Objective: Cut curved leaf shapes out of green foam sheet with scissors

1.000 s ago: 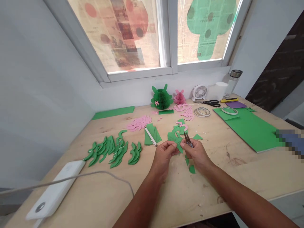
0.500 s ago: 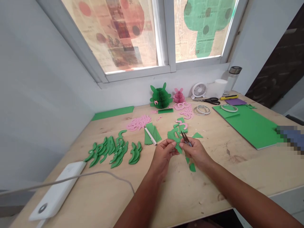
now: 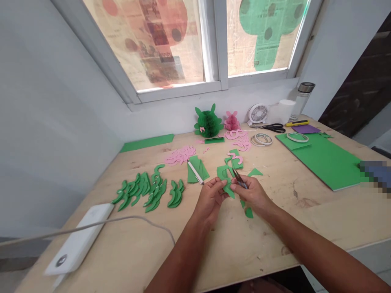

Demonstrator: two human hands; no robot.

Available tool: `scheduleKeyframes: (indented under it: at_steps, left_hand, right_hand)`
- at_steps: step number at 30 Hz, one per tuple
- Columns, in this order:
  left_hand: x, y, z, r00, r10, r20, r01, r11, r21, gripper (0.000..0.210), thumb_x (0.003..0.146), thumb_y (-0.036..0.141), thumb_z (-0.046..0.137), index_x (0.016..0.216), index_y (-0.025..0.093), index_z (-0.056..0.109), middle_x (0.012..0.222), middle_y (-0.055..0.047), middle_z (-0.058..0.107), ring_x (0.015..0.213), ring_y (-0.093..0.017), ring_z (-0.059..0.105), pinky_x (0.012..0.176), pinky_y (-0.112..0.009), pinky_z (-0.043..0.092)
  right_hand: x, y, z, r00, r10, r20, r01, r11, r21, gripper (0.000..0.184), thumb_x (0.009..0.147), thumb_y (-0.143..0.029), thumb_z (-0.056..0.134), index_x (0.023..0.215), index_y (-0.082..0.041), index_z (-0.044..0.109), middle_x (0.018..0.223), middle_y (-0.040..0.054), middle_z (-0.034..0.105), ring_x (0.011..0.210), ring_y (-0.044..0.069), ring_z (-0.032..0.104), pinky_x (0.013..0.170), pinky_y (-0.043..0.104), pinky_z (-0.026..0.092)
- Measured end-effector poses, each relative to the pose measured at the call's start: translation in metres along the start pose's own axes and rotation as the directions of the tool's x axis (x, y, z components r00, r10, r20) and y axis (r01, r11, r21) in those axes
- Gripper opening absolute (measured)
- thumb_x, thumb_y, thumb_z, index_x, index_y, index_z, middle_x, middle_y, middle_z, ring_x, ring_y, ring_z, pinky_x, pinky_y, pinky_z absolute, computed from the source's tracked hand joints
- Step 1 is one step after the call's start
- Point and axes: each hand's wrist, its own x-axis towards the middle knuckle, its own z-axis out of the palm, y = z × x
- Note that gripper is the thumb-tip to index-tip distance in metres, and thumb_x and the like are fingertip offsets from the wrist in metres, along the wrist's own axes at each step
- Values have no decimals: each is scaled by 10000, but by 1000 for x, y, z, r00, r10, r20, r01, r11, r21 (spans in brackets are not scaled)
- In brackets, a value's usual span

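My left hand [image 3: 211, 198] pinches a cut piece of green paper [image 3: 227, 189] between thumb and fingers. Close beside it, my right hand [image 3: 252, 193] is closed round a small pair of scissors [image 3: 239, 178] with dark blades pointing away from me. The right fingertips are at the edge of the green paper; whether they grip it too, I cannot tell. Beyond the hands lie more green paper pieces with a pink curved cutout [image 3: 236, 156] on top. A green scrap [image 3: 249, 212] lies below the right hand.
Curved green cutouts [image 3: 154, 193] and a heap of pink cutouts [image 3: 181, 155] lie left. A white pen [image 3: 195, 172] rests on green paper. A cable [image 3: 131, 217] crosses near a white power bank [image 3: 81, 238]. Green sheets [image 3: 328, 167] lie right; tape rolls [image 3: 261, 139] and black-handled scissors [image 3: 276, 127] sit behind.
The camera view has shifted slightly. My left thumb has moved a little on the green paper, and the paper's angle differs slightly. Both hands stay close together, the scissors still in the right.
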Motion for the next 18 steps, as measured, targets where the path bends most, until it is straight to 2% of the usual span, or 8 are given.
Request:
scheduleKeyframes:
  at_steps: [7, 12, 18]
  left_hand:
    - [1, 0, -2, 1000, -9, 6, 9, 1000, -9, 226, 613, 184, 733, 581, 149, 512, 628, 0, 594, 599, -97, 548, 586, -219, 435]
    - [1, 1, -1, 1000, -4, 28, 5, 1000, -16, 192, 613, 180, 739, 624, 145, 551, 637, -2, 595, 607, -100, 548, 601, -226, 438]
    - [1, 1, 0, 1000, -10, 28, 10, 1000, 14, 210, 596, 209, 754, 619, 147, 554, 631, -1, 601, 602, -105, 552, 595, -235, 438]
  right_hand:
    - [-1, -5, 2, 996, -83, -29, 80, 992, -94, 324, 651, -449, 692, 663, -159, 546, 572, -41, 427, 514, 90, 359, 466, 225, 269]
    - [0, -2, 1, 999, -5, -37, 5, 1000, 21, 318, 653, -438, 695, 703, -161, 547, 532, -69, 385, 427, 56, 259, 405, 217, 186]
    - [0, 0, 1, 997, 77, 29, -81, 981, 177, 295, 655, -389, 707, 733, -163, 533, 453, -112, 295, 377, 40, 164, 373, 215, 105]
